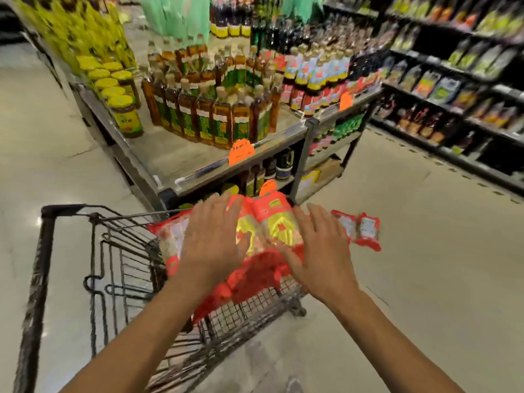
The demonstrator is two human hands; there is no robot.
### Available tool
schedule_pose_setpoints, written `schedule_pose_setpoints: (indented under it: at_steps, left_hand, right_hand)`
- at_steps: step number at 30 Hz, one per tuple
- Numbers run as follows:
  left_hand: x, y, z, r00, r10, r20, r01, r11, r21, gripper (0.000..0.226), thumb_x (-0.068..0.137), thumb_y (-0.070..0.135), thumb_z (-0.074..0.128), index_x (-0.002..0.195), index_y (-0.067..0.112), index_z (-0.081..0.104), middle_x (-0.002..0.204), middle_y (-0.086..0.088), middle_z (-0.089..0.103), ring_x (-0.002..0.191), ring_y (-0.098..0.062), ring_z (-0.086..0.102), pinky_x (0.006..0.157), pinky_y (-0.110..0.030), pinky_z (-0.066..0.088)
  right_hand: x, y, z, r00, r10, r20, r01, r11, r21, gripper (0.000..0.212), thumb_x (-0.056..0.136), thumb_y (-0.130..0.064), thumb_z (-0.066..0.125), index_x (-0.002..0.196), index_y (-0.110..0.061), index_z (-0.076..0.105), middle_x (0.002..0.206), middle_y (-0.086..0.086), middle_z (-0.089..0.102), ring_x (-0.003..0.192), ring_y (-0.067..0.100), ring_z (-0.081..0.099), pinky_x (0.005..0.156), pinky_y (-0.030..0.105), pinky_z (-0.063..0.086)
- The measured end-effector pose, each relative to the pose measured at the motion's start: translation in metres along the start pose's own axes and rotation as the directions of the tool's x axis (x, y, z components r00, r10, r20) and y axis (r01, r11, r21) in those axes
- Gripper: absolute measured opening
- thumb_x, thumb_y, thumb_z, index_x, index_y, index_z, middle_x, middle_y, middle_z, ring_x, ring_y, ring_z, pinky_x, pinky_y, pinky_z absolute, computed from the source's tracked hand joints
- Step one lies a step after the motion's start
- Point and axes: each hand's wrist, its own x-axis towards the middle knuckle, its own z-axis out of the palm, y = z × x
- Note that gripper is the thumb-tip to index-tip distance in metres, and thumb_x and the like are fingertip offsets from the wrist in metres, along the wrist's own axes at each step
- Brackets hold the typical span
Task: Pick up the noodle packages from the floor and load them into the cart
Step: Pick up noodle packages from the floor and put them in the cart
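Several red and clear noodle packages (pixel 272 222) lie piled in the front of the black wire cart (pixel 122 251). My left hand (pixel 212 236) hovers flat over the left side of the pile, fingers spread. My right hand (pixel 320 251) is spread over the right side, palm down. Neither hand grips a package. Two more noodle packages (pixel 360 229) lie on the floor just right of the cart. The picture is blurred by motion.
A grey metal display rack (pixel 215 163) with oil bottles (pixel 209 114) and yellow-lidded jars (pixel 122 109) stands right in front of the cart. Dark shelves (pixel 453 89) of packaged goods line the right aisle. Beige floor (pixel 411 251) runs between rack and shelves.
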Motion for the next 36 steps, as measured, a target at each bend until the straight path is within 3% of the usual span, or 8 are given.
schedule_pose_setpoints:
  at_steps: [4,8,12,16,21,24,31,36]
  left_hand:
    - [0.015,0.082,-0.022,0.976,0.206,-0.067,-0.204,0.978,0.034,0.071,0.087,0.045,0.065,0.147,0.011,0.050,0.152,-0.017,0.051,0.140,-0.039,0.047,0.118,-0.058,0.036]
    - [0.030,0.176,-0.022,0.931,0.364,-0.035,-0.364,0.931,0.014,0.073,0.086,0.050,0.062,0.146,0.009,0.051,0.150,-0.017,0.052,0.137,-0.040,0.048,0.117,-0.057,0.035]
    - [0.048,0.279,0.005,0.866,0.498,-0.041,-0.499,0.867,-0.016,0.073,0.085,0.048,0.057,0.146,0.009,0.050,0.148,-0.018,0.053,0.137,-0.041,0.048,0.115,-0.056,0.035]
    - [0.066,0.389,0.040,0.816,0.577,-0.021,-0.578,0.816,-0.024,0.072,0.084,0.048,0.063,0.144,0.008,0.052,0.147,-0.019,0.054,0.135,-0.041,0.048,0.113,-0.058,0.035]
    - [0.091,0.502,0.079,0.797,0.604,-0.008,-0.604,0.797,-0.005,0.068,0.091,0.050,0.053,0.146,0.010,0.050,0.152,-0.018,0.050,0.138,-0.042,0.046,0.114,-0.059,0.035]
    - [0.110,0.541,0.096,0.800,0.600,0.018,-0.600,0.800,0.023,0.070,0.088,0.051,0.057,0.145,0.009,0.052,0.151,-0.019,0.051,0.137,-0.043,0.048,0.114,-0.060,0.036]
    - [0.180,0.572,0.137,0.863,0.502,0.052,-0.504,0.861,0.061,0.076,0.086,0.050,0.061,0.151,0.013,0.045,0.157,-0.013,0.046,0.145,-0.036,0.040,0.123,-0.053,0.022]
    - [0.263,0.571,0.212,0.882,0.463,0.093,-0.469,0.880,0.067,0.075,0.087,0.051,0.060,0.149,0.009,0.046,0.155,-0.018,0.045,0.141,-0.041,0.043,0.115,-0.060,0.034]
  right_hand:
    - [-0.044,0.063,-0.053,0.987,0.146,-0.062,-0.151,0.986,-0.077,0.080,0.088,-0.068,0.040,0.152,-0.020,0.043,0.158,0.015,0.041,0.147,0.035,0.037,0.117,0.056,0.032]
    - [-0.088,0.140,-0.095,0.948,0.292,-0.128,-0.308,0.942,-0.134,0.079,0.087,-0.067,0.035,0.151,-0.021,0.044,0.158,0.016,0.042,0.145,0.036,0.039,0.117,0.054,0.031]
    - [-0.139,0.226,-0.115,0.880,0.447,-0.163,-0.468,0.875,-0.124,0.080,0.089,-0.068,0.034,0.157,-0.025,0.032,0.163,0.012,0.034,0.151,0.033,0.030,0.121,0.052,0.022]
    - [-0.183,0.323,-0.128,0.823,0.539,-0.181,-0.562,0.820,-0.112,0.081,0.089,-0.068,0.029,0.156,-0.023,0.035,0.163,0.013,0.035,0.151,0.033,0.030,0.121,0.054,0.023]
    - [-0.194,0.435,-0.141,0.810,0.571,-0.135,-0.585,0.805,-0.098,0.083,0.089,-0.069,0.025,0.158,-0.023,0.032,0.164,0.013,0.032,0.152,0.033,0.028,0.123,0.052,0.020]
    - [-0.190,0.484,-0.146,0.814,0.569,-0.115,-0.579,0.812,-0.073,0.083,0.089,-0.069,0.025,0.158,-0.024,0.031,0.165,0.011,0.030,0.153,0.031,0.025,0.123,0.051,0.017]
    - [-0.110,0.570,-0.120,0.868,0.492,-0.068,-0.494,0.869,-0.032,0.081,0.088,-0.067,0.034,0.153,-0.020,0.041,0.157,0.016,0.044,0.145,0.036,0.039,0.118,0.055,0.032]
    - [-0.023,0.632,-0.075,0.909,0.417,0.019,-0.414,0.906,-0.090,0.082,0.090,-0.066,0.037,0.158,-0.021,0.033,0.162,0.015,0.035,0.150,0.034,0.031,0.122,0.053,0.025]
